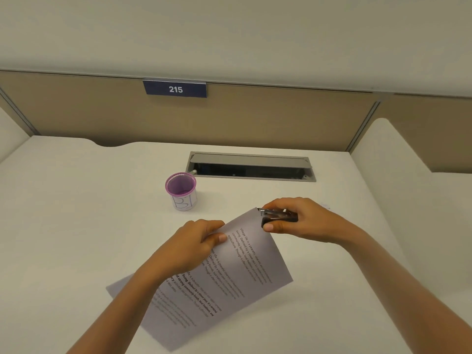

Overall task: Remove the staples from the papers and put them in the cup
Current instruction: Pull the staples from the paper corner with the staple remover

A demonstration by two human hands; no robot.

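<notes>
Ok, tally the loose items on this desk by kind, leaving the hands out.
Cup: 1
Staple remover: 1
Paper pile: 1 (sheets overlap, number unclear)
Total: 3

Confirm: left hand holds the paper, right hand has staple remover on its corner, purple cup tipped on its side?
No: head view shows the purple cup standing upright. Left hand holds the paper, right hand has the staple remover on its corner.
</notes>
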